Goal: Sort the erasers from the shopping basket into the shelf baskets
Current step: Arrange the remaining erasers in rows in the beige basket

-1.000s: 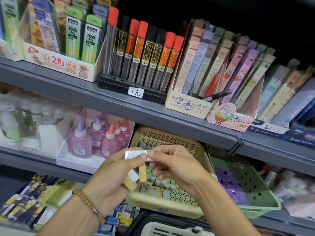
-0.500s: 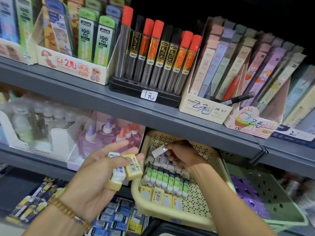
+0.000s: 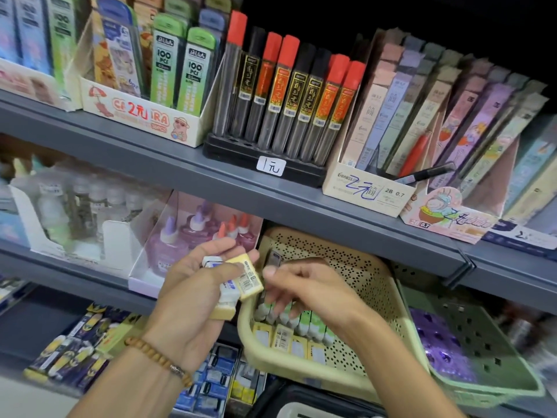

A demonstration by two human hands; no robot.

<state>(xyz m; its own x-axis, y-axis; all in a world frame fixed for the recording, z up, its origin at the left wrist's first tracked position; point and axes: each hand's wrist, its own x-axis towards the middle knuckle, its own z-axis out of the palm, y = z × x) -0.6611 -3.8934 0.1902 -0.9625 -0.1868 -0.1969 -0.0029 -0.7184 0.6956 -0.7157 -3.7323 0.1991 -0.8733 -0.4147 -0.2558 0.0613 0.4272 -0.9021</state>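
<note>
My left hand is shut on a small stack of erasers: a yellow eraser on top, a white-and-blue one under it and another yellow one at the bottom. My right hand hovers just right of them over the beige shelf basket, fingers apart and holding nothing. The basket holds a row of green-and-white erasers, yellow ones in front and a grey one at the back. A dark shopping basket shows at the bottom edge.
A green shelf basket with purple items sits right of the beige one. Glue bottles stand in a box to the left. The grey shelf edge above carries lead tubes and pencil boxes. Boxed erasers lie below.
My right hand has left the grey eraser in the beige basket and drawn back toward my left hand, now empty. The left hand still holds its stack.
</note>
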